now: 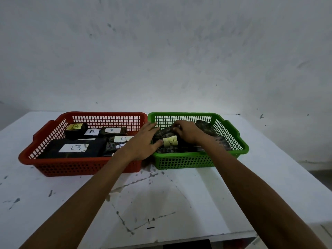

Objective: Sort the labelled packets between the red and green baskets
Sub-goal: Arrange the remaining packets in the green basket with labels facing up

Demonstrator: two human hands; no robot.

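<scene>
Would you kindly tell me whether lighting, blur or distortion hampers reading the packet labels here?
Head view: dim, even light, no glare; B labels in the red basket read clearly; the yellow label in the green basket is soft, its letter unclear.

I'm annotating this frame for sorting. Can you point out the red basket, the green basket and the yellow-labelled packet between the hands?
red basket (pixel 80 161): head view, on its front rim.
green basket (pixel 188 155): head view, on its front rim.
yellow-labelled packet (pixel 170 141): head view, on its yellow label.

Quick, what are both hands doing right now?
Left hand: open, straight fingers touching the labelled packet.
Right hand: curled fingers gripping that packet.
</scene>
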